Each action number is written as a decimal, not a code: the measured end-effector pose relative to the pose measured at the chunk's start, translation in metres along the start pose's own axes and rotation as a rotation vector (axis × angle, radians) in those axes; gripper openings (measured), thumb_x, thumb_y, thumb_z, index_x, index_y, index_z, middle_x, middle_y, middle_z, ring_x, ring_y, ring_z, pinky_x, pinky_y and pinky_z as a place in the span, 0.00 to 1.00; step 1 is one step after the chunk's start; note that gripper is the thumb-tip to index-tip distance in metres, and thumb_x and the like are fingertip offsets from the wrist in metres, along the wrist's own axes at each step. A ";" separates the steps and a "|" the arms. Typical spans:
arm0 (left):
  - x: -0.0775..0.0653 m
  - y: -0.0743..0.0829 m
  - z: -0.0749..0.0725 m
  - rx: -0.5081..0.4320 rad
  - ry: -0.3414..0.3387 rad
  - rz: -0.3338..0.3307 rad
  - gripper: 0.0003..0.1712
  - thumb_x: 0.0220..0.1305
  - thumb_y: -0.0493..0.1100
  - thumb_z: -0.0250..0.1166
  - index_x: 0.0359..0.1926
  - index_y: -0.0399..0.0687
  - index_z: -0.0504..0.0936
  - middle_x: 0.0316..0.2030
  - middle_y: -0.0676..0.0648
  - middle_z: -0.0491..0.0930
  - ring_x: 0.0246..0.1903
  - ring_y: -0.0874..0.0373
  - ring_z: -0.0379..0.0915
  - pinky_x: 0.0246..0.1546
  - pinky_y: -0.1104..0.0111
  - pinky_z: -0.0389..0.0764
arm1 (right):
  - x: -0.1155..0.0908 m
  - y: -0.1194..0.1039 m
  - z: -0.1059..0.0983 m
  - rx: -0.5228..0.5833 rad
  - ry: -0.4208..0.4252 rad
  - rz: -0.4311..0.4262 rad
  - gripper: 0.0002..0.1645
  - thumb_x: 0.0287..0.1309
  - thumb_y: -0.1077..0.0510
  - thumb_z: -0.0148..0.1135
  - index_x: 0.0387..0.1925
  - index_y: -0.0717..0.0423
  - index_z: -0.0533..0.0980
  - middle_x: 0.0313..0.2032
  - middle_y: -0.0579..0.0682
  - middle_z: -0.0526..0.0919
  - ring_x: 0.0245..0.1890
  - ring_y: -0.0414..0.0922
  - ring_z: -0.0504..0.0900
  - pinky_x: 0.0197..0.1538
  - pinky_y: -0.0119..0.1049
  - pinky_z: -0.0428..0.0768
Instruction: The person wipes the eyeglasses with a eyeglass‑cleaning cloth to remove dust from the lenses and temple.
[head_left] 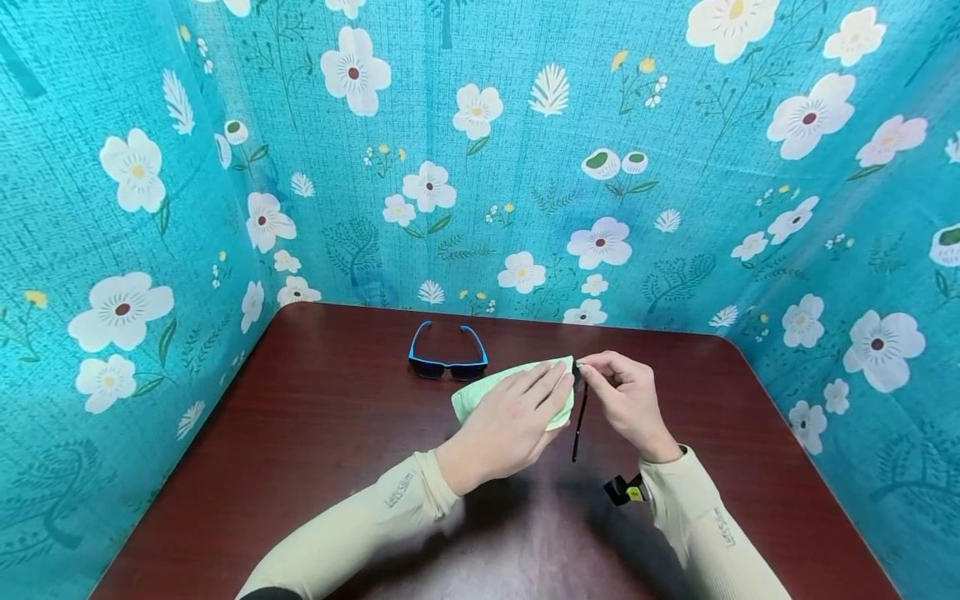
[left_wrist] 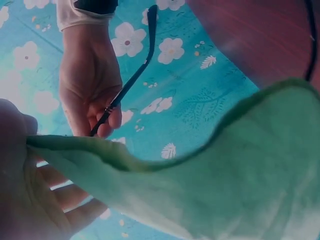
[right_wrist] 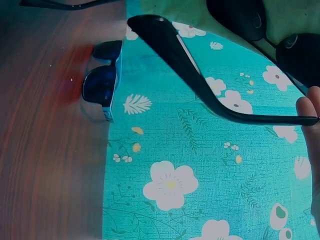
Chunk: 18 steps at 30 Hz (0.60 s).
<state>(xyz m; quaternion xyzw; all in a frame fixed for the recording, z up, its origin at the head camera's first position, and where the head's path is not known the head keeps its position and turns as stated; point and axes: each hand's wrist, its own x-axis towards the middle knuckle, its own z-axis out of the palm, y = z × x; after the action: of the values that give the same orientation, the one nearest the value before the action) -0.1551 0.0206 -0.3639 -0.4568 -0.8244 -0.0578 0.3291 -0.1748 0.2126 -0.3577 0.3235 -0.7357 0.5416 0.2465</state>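
A light green cloth (head_left: pixel 472 398) lies in my left hand (head_left: pixel 510 421), the fingers laid over it and the thumb on its lower side. Beside it, my right hand (head_left: pixel 626 400) pinches a pair of black sunglasses (right_wrist: pixel 237 17) at the end of the front, near the hinge. In the right wrist view both dark lenses show against the cloth, and one temple arm (right_wrist: pixel 175 60) reaches out past the fingers. The other temple arm (head_left: pixel 579 429) hangs down between my hands in the head view. The cloth hides much of the front from above.
Blue-framed sunglasses (head_left: pixel 448 367) rest on the dark red-brown table (head_left: pixel 337 417) beyond my left hand, temples unfolded toward the back. A blue flowered curtain (head_left: pixel 480 208) surrounds the table's back and sides. A small black device (head_left: pixel 618 490) is strapped at my right wrist.
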 end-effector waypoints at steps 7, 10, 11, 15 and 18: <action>0.008 -0.001 0.003 -0.018 -0.019 -0.065 0.30 0.60 0.49 0.52 0.59 0.37 0.63 0.59 0.42 0.62 0.58 0.51 0.57 0.57 0.65 0.57 | 0.000 0.000 0.003 0.008 0.007 -0.019 0.10 0.46 0.79 0.55 0.32 0.70 0.76 0.19 0.57 0.77 0.14 0.40 0.67 0.16 0.29 0.64; 0.009 0.001 0.001 -0.006 -0.020 -0.053 0.31 0.58 0.48 0.53 0.59 0.37 0.63 0.59 0.41 0.62 0.58 0.51 0.56 0.56 0.65 0.58 | 0.000 0.002 0.002 0.011 0.025 -0.015 0.09 0.46 0.78 0.55 0.31 0.70 0.76 0.20 0.56 0.78 0.15 0.40 0.68 0.17 0.29 0.65; 0.008 0.002 0.000 -0.005 -0.022 -0.044 0.31 0.57 0.48 0.54 0.59 0.37 0.63 0.59 0.41 0.61 0.58 0.51 0.56 0.56 0.65 0.58 | 0.000 0.002 0.002 0.010 0.029 -0.013 0.09 0.47 0.78 0.55 0.31 0.70 0.77 0.21 0.55 0.78 0.16 0.40 0.69 0.18 0.29 0.65; 0.006 0.003 -0.002 -0.007 -0.032 -0.007 0.33 0.56 0.49 0.56 0.59 0.37 0.63 0.59 0.41 0.62 0.58 0.50 0.56 0.56 0.64 0.59 | -0.001 0.005 0.000 0.013 0.043 -0.003 0.09 0.46 0.78 0.55 0.31 0.70 0.77 0.21 0.55 0.79 0.17 0.38 0.69 0.18 0.29 0.65; 0.007 0.001 0.000 -0.013 -0.047 0.011 0.32 0.57 0.49 0.56 0.59 0.37 0.64 0.58 0.41 0.62 0.58 0.50 0.56 0.57 0.65 0.57 | -0.002 0.006 0.000 0.017 0.053 0.007 0.09 0.46 0.78 0.55 0.31 0.70 0.77 0.21 0.56 0.79 0.16 0.38 0.68 0.18 0.29 0.64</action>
<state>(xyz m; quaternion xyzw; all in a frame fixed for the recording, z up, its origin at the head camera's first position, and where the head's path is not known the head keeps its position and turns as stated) -0.1571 0.0257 -0.3597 -0.4646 -0.8291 -0.0505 0.3068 -0.1781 0.2140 -0.3637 0.3085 -0.7253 0.5572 0.2614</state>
